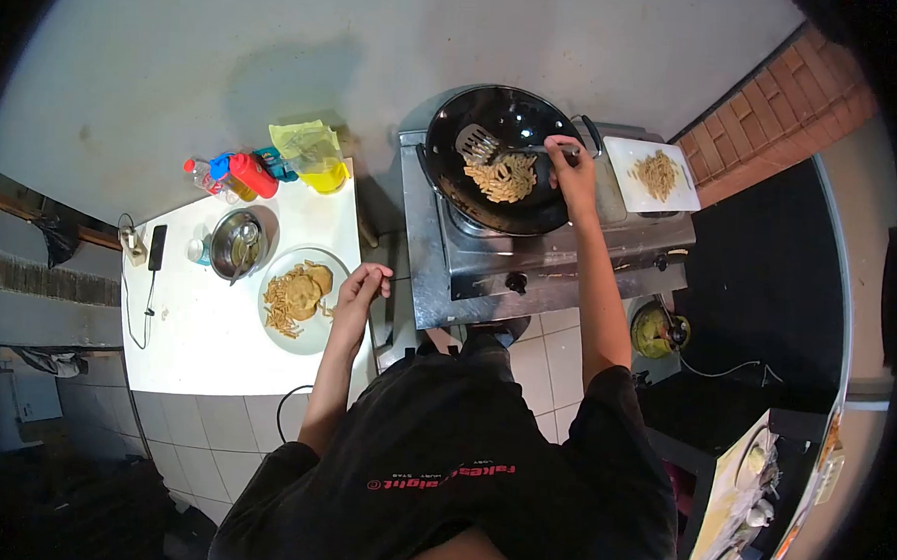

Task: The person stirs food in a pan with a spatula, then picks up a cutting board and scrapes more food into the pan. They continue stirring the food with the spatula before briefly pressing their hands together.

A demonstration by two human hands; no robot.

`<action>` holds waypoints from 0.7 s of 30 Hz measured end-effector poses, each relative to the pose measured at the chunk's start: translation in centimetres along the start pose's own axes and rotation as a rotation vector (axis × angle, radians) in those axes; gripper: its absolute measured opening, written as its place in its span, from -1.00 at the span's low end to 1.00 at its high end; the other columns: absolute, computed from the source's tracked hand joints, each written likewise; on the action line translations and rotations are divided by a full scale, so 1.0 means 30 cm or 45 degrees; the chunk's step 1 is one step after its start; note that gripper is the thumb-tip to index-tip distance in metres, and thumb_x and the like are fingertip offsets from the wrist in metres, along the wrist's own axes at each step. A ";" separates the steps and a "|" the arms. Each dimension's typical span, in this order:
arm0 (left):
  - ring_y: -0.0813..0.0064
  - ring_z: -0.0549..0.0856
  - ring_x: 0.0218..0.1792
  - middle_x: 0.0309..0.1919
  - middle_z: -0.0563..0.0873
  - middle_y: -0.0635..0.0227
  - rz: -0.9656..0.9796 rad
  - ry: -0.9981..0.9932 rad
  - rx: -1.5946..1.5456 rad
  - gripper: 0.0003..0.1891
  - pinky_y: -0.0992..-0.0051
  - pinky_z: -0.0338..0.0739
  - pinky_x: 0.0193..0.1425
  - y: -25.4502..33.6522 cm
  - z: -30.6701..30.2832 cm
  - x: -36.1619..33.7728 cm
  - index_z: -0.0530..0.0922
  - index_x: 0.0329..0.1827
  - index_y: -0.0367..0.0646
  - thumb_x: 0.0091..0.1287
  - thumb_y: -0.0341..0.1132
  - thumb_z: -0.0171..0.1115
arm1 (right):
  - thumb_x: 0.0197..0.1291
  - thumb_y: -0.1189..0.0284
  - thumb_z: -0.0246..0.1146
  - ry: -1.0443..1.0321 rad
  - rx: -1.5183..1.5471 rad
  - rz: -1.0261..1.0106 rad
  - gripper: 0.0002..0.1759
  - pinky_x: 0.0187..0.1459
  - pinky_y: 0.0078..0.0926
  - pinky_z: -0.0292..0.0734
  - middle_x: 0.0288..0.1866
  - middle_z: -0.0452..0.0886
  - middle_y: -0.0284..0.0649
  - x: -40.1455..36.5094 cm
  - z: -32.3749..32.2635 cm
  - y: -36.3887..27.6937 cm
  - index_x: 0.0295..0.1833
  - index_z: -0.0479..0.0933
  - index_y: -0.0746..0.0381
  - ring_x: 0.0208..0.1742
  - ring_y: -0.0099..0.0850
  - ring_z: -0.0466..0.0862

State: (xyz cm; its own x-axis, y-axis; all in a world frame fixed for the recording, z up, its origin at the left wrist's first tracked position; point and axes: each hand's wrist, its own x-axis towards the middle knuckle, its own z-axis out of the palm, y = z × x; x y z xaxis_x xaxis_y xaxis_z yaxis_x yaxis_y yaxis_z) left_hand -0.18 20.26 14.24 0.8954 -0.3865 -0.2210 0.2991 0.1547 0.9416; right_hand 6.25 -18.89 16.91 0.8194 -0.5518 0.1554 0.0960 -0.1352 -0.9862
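Observation:
My right hand (568, 165) is closed round the handle of a slotted spatula (477, 145), above the right side of a black wok (506, 107). The spatula's head rests at the left of a pile of pale fried strips (507, 179) inside the wok; the strips look like french fries. My left hand (364, 285) hovers by the right edge of a white table, its fingers curled in with nothing visible in them. Nearest to it is a round plate (311, 345) with browned flat pieces (300, 288) and more fried strips.
The wok sits on a steel gas stove (559, 265). A white cutting board (618, 177) with strips lies right of it. On the white table (185, 354) are a metal bowl (227, 260), bottles (252, 174), a yellow container (321, 169) and a phone (158, 246). A pot (652, 334) stands below, right.

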 end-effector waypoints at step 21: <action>0.68 0.52 -0.29 -0.35 0.55 0.50 -0.003 -0.043 -0.064 -0.81 0.65 0.41 -0.09 0.010 0.048 0.067 0.58 -0.11 -0.17 0.51 -0.27 0.06 | 0.27 0.28 0.26 -0.234 -0.499 0.044 -0.70 -0.63 -0.64 0.42 -0.63 0.58 -0.33 -0.021 -0.068 -0.185 -0.34 0.65 0.32 -0.66 -0.61 0.54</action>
State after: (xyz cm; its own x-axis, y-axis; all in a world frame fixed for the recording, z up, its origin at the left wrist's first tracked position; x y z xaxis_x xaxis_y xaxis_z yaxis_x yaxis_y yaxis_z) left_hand 1.22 18.22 14.44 0.8831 -0.4176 -0.2139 0.3185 0.1989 0.9268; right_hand 4.06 -19.47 22.40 0.9087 -0.4108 0.0747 -0.1265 -0.4413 -0.8884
